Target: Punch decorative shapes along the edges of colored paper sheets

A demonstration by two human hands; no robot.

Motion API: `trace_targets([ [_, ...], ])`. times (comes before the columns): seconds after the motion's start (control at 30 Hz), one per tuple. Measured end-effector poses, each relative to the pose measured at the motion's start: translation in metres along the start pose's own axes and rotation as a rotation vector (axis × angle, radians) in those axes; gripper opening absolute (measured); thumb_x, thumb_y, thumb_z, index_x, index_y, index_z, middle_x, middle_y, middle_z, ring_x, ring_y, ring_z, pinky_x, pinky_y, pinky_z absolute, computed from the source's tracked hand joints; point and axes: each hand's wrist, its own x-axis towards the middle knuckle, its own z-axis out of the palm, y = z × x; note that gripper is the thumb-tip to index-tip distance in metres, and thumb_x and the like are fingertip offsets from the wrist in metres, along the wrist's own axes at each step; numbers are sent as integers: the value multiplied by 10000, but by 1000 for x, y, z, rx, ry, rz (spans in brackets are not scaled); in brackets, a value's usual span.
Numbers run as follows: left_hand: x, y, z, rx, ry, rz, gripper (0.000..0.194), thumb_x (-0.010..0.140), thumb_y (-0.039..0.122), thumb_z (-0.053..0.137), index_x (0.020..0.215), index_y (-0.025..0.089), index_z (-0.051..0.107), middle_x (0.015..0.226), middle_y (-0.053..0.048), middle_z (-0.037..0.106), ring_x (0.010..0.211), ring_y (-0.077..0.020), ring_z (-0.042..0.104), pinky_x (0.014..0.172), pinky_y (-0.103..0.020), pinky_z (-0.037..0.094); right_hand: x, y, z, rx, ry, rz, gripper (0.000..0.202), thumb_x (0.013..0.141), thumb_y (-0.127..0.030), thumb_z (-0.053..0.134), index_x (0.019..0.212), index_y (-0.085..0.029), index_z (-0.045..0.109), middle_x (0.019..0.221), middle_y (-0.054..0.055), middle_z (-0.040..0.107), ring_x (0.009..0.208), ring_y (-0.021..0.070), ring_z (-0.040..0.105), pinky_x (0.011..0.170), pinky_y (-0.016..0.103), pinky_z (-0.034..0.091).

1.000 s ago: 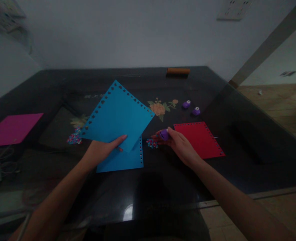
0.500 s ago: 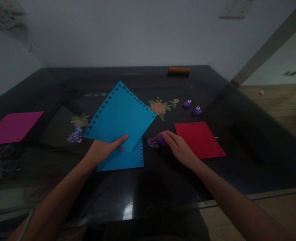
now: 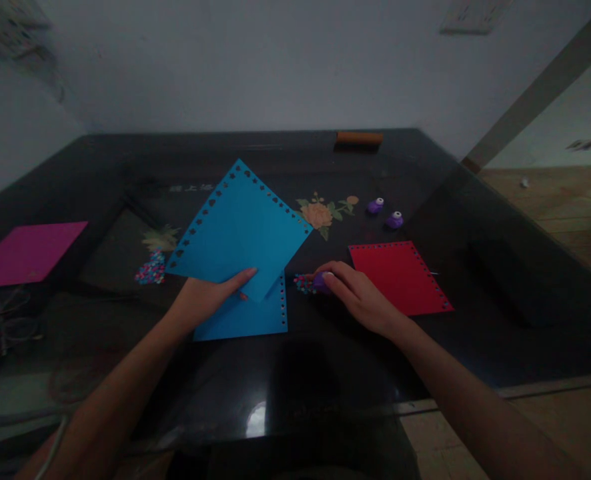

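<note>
My left hand (image 3: 215, 297) is closed on a blue sheet of paper (image 3: 243, 230), its thumb on top. Rows of small punched shapes run along two of the sheet's edges. Under it another blue sheet (image 3: 245, 320) lies on the table, with holes down its right side. My right hand (image 3: 353, 293) grips a purple craft punch (image 3: 321, 282) low over the table. Beside the punch is a small pile of colourful paper bits (image 3: 304, 283). To the right of that hand lies a red sheet (image 3: 400, 277) with holes along its top and right edges.
Two more purple punches (image 3: 394, 220) stand at the back right. A brown roll (image 3: 359, 139) lies near the wall. On the left are a pink sheet (image 3: 28, 253), another pile of paper bits (image 3: 150, 269) and glasses (image 3: 8, 320). A dark flat object (image 3: 508, 283) is at the right.
My right hand has shifted slightly, its fingers reaching further over the purple punch, which has turned a little and moved down. My left hand and its blue sheet stay practically still.
</note>
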Motion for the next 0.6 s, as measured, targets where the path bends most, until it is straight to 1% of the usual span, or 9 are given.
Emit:
trace_targets([
  [0.1, 0, -1, 0, -17, -14, 9, 342, 704, 469, 663, 943, 224, 673, 759, -62, 736, 1021, -324, 632, 1029, -477, 394, 0, 0, -1, -13, -13, -11, 286, 964, -353, 352, 973, -171, 573, 978, 80, 622, 924, 193, 560, 815, 330, 415],
  [0.17, 0, 0, 0, -19, 9, 4, 366, 688, 464, 675, 967, 227, 671, 773, -59, 736, 1031, -322, 628, 1031, -471, 392, 0, 0, -2, 6, 2, -7, 277, 961, -352, 364, 992, -171, 572, 980, 78, 626, 928, 192, 567, 819, 332, 420],
  [0.23, -1, 1, 0, -24, 30, -4, 397, 682, 478, 675, 987, 224, 668, 770, -56, 735, 1035, -318, 626, 1041, -468, 376, 0, 0, -3, 49, 27, 1, 273, 957, -350, 375, 1004, -171, 574, 975, 74, 632, 928, 190, 577, 822, 334, 424],
  [0.33, -1, 1, 0, -24, 16, -6, 402, 686, 496, 661, 979, 220, 668, 761, -57, 732, 1033, -316, 626, 1041, -464, 373, 0, 0, -3, 138, 62, 12, 275, 950, -353, 385, 998, -172, 586, 961, 66, 640, 906, 181, 588, 799, 325, 435],
  [0.4, 0, 1, 0, -19, 14, -2, 407, 678, 495, 664, 975, 218, 666, 802, -65, 736, 1049, -320, 617, 1045, -464, 366, 0, 0, -2, 199, 88, 47, 257, 928, -358, 431, 1003, -172, 593, 940, 58, 640, 846, 166, 591, 740, 305, 448],
  [0.47, 0, 0, 0, -19, 21, 1, 407, 669, 491, 669, 964, 212, 664, 825, -68, 738, 1062, -321, 608, 1062, -465, 342, 1, 1, -1, 278, 101, 98, 250, 894, -354, 494, 1043, -175, 586, 867, 38, 631, 734, 145, 582, 642, 278, 450],
  [0.53, 1, 0, 0, -33, 4, 7, 377, 676, 491, 662, 927, 209, 665, 785, -59, 738, 1048, -317, 614, 1079, -459, 317, 2, 2, 0, 367, 87, 139, 274, 871, -343, 527, 1091, -187, 576, 745, 3, 602, 615, 125, 552, 542, 254, 428],
  [0.6, 1, 0, 0, -48, -18, 11, 337, 683, 493, 650, 871, 213, 665, 733, -49, 732, 1015, -314, 628, 1082, -450, 311, 2, 2, 1, 453, 71, 165, 267, 851, -332, 555, 1082, -202, 587, 677, -20, 579, 555, 113, 528, 497, 242, 415],
])
